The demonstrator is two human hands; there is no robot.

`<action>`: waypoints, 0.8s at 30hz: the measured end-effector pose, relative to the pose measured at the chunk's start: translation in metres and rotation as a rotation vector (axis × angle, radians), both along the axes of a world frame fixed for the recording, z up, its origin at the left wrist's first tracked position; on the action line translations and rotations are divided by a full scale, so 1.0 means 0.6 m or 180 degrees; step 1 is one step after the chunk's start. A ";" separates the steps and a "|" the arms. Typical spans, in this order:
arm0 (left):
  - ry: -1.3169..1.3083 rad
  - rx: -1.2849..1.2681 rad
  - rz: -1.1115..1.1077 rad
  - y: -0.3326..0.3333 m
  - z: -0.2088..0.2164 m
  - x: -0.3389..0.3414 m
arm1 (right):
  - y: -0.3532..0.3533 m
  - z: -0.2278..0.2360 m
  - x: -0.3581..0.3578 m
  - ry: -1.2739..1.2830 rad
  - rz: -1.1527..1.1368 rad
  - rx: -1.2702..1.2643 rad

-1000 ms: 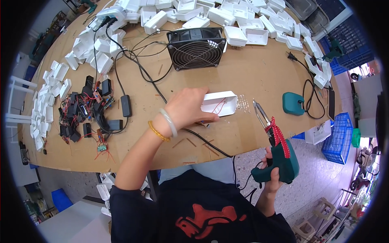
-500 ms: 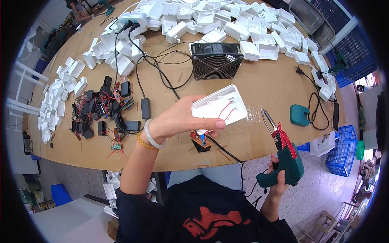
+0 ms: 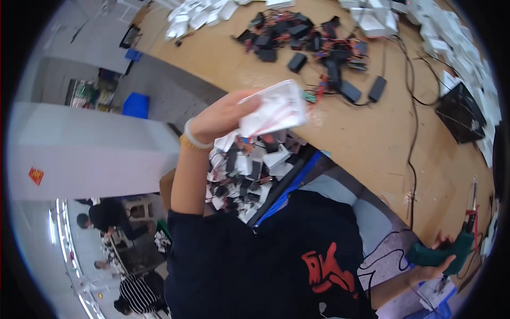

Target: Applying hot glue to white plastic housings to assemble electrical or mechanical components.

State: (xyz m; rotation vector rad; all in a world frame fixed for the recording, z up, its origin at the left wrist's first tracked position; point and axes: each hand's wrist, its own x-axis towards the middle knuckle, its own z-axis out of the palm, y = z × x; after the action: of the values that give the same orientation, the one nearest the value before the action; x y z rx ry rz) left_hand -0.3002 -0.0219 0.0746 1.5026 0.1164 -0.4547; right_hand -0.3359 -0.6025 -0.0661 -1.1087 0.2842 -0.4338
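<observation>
My left hand (image 3: 222, 116) is closed on a white plastic housing (image 3: 281, 109), its open side showing blurred red wires. It is held over a heap of white housings and black parts (image 3: 239, 178) beside the table's near edge. Bits of orange and blue show just under the housing; whether they hang from it I cannot tell. At the far right my right hand (image 3: 433, 268) grips a green soldering gun (image 3: 458, 249), its metal tip pointing up and a red ribbon tied near its front.
On the table (image 3: 366, 141) lie several black modules with red wires (image 3: 287, 32). A black fan (image 3: 461, 113) stands at the right among black cables. White housings (image 3: 204, 13) line the far edge. Other people (image 3: 109, 215) are at lower left.
The view has swung left. My left hand has carried the white housing from over the table to over the heap beside it. My right hand still holds the soldering gun.
</observation>
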 end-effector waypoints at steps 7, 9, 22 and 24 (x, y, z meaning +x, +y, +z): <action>0.1172 0.0857 0.2039 0.237 -0.197 -0.268 | 0.013 0.005 0.039 -0.0070 0.0346 -0.0075; 0.1255 0.0801 0.2345 0.275 -0.284 -0.298 | 0.016 0.006 0.039 -0.0042 0.0466 -0.0109; -0.1249 0.4211 0.4064 0.190 -0.375 -0.252 | 0.012 -0.004 0.039 -0.0240 0.0406 -0.0269; -0.1740 0.4235 0.4063 0.187 -0.330 -0.186 | -0.017 -0.001 0.024 -0.0458 0.0770 -0.0046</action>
State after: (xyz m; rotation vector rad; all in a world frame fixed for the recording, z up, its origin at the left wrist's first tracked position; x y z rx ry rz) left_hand -0.4117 0.0900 -0.1237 2.3251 1.0075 1.3103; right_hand -0.3212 -0.6128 -0.0667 -1.1046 0.0192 -0.2984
